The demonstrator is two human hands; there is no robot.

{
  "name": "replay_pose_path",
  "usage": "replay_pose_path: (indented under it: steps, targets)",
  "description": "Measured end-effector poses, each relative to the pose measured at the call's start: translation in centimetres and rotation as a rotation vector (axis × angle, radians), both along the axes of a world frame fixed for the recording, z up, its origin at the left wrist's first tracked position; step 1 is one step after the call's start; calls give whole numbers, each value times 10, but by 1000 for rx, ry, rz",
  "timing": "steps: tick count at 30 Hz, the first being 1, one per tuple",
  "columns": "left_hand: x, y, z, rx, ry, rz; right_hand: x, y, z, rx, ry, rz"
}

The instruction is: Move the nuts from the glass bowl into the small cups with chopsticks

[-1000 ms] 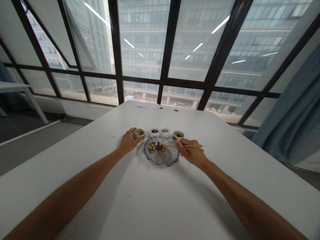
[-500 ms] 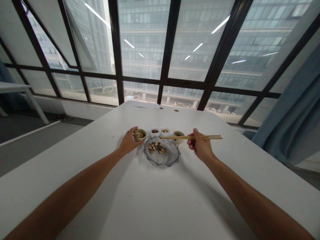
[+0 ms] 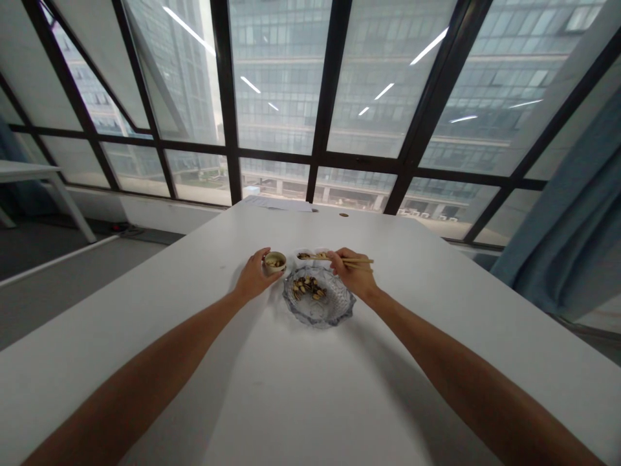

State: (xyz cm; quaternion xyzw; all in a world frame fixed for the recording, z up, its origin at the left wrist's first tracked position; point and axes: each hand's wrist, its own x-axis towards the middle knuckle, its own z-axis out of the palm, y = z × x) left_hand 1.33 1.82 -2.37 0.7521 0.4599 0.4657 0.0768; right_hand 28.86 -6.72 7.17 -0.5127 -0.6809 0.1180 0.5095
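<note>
My left hand (image 3: 254, 276) is closed around the side of a small cup (image 3: 275, 262) with pale pieces inside, left of the glass bowl. In my right hand (image 3: 354, 273) is a pair of chopsticks (image 3: 317, 257), pointing left, their tips over the small white dishes. The left white dish (image 3: 304, 254) has dark bits in it; the other is partly covered by the chopsticks and fingers. In front of these, the clear glass bowl (image 3: 342, 313) holds a heap of dark and pale seed-like pieces (image 3: 309, 287). The second cup, on the right, is hidden behind my right hand.
Everything stands on a white table (image 3: 272, 395). Paper sheets (image 3: 279, 204) lie at its far edge, near a round brown spot (image 3: 344, 215). Beyond are dark-framed windows, with a blue curtain (image 3: 557, 220) at right and another white table (image 3: 29, 171) at left.
My right hand has moved left with the chopsticks, from beside the right cup to the white dishes, and now covers that cup. My left hand keeps hold of its cup, nearly unmoved.
</note>
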Motion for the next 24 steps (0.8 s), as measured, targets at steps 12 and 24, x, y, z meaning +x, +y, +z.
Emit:
replay_pose_path:
  steps: [12, 24]
  targets:
    - [3, 2, -1, -2, -26, 6, 29, -46, 9, -6, -129, 140]
    - [2, 5, -4, -9, -49, -8, 17, -44, 13, 145, -526, 329]
